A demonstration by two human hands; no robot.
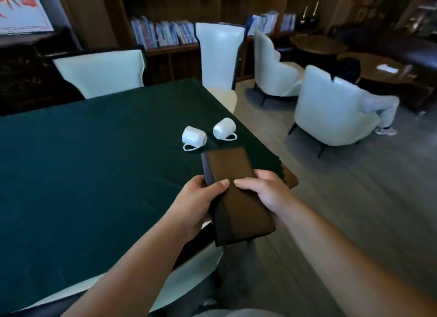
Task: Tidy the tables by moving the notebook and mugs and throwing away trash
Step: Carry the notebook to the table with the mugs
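Your left hand (194, 203) and right hand (267, 193) both grasp the brown notebook (236, 193), thumbs pressed on its cover, fingers wrapped under each long side. You hold the notebook raised over the bench's (82, 175) near right corner, its far end above the green cloth (118, 132). A white chair (189, 276) is tucked at the near edge just below your hands. Beyond the notebook, two white mugs (194, 137) (224, 128) lie on their sides near the right edge, close together but apart. Open floor (354, 198) runs along the bench's right side. Farther off stand white armchairs (331, 108) and a bookshelf (165, 33); book spines too blurred to read. No writing legible on the notebook cover.
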